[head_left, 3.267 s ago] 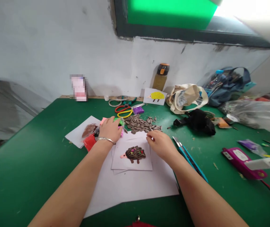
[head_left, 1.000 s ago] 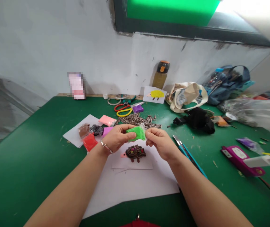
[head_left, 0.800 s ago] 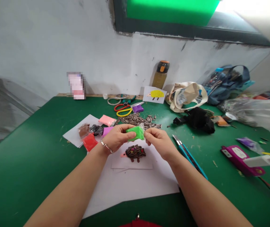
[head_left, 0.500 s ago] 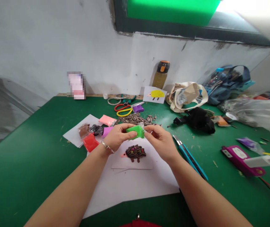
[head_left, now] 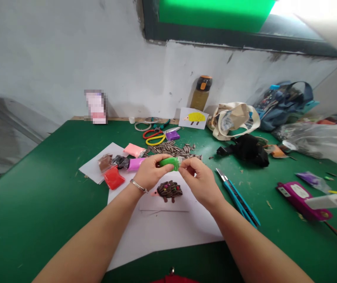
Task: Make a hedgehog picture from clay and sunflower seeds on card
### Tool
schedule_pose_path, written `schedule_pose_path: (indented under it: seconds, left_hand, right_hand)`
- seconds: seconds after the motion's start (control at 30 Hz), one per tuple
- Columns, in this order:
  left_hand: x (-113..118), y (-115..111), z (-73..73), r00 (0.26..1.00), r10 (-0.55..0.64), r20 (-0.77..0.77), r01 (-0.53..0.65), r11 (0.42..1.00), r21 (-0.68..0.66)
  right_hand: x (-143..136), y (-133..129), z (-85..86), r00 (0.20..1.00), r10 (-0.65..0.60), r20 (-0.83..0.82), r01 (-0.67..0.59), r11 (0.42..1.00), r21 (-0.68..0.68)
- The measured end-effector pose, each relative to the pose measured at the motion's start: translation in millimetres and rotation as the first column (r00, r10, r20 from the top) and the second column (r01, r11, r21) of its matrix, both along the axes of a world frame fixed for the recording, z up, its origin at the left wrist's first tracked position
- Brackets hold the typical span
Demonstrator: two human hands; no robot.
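My left hand (head_left: 148,172) grips a small clear packet of green clay (head_left: 170,162) above the table. My right hand (head_left: 199,179) pinches the packet's right end with thumb and fingertips. Just below both hands lies a white card (head_left: 164,202) bearing a hedgehog figure (head_left: 168,190) made of brown clay and sunflower seeds with a pink snout. A silver bracelet circles my left wrist.
Red, brown, black, pink and magenta clay packets (head_left: 118,165) lie left of my hands. A pile of sunflower seeds (head_left: 171,149), scissors (head_left: 155,137), a blue craft knife (head_left: 237,196), a yellow hedgehog card (head_left: 194,118), a bottle (head_left: 201,93), bags and a purple stapler (head_left: 302,198) crowd the green table (head_left: 38,188).
My left hand picked the green packet up from the pile and brought it over the hedgehog card. My right hand joined it at the packet's end and both turned it edge-on.
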State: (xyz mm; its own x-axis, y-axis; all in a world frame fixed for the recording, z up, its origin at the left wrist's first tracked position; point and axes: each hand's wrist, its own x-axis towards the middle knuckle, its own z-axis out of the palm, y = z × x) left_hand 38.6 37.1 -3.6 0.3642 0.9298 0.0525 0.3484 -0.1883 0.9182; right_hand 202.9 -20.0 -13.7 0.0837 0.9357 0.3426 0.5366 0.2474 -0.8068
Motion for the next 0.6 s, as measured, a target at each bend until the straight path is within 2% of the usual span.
schedule_pose_path:
  seconds: [0.2, 0.43, 0.6]
  left_hand:
    - [-3.4, 1.0, 1.1, 0.990, -0.038, 0.134, 0.058, 0.986, -0.155]
    - [-6.1, 3.4, -2.4, 0.968, -0.097, 0.231, 0.142, 0.972, -0.185]
    - [-8.3, 5.2, -4.5, 0.969, -0.092, 0.230, 0.138, 0.972, -0.191]
  right_hand:
    - [12.8, 8.2, -11.8, 0.985, 0.079, -0.156, -0.090, 0.994, -0.064]
    - [23.1, 13.4, -15.2, 0.989, 0.143, 0.031, -0.143, 0.990, 0.015]
    - [22.0, 11.9, -13.3, 0.983, 0.181, -0.033, -0.183, 0.981, -0.065]
